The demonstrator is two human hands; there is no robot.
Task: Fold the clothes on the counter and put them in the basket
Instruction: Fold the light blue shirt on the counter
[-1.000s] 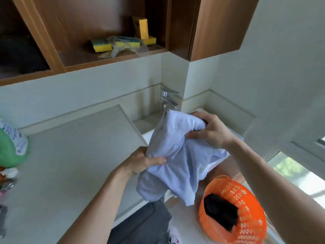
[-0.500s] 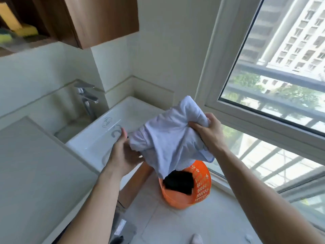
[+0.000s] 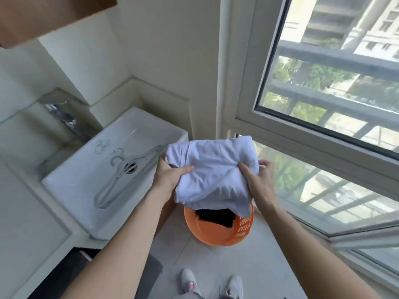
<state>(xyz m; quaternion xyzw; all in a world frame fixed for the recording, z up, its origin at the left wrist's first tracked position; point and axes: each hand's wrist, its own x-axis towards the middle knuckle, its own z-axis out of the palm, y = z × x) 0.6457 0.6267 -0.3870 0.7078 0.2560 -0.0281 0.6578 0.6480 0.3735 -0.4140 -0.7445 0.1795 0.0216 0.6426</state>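
folded shirt (image 3: 212, 169) above orange basket (image 3: 218, 231), beside sink (image 3: 103, 169).

A wash corner in a flat, plainly someone's home. White ceramic sink (image 3: 86, 197) set against pale walls, with a chrome tap (image 3: 64, 117) behind it and a wooden wall cabinet (image 3: 43, 16) overhead. Square-cornered basin of the utility kind, drain (image 3: 130, 167) in the middle. Pale tabletop (image 3: 26, 244) just beside the sink. Orange plastic laundry basket (image 3: 211, 233) on a light tiled floor (image 3: 263, 268), dark clothes (image 3: 216, 216) inside. Large white-framed window (image 3: 244, 117) to the right, looking past a balcony railing (image 3: 345, 60) onto trees and the stacked storeys of an apartment building (image 3: 371, 33).
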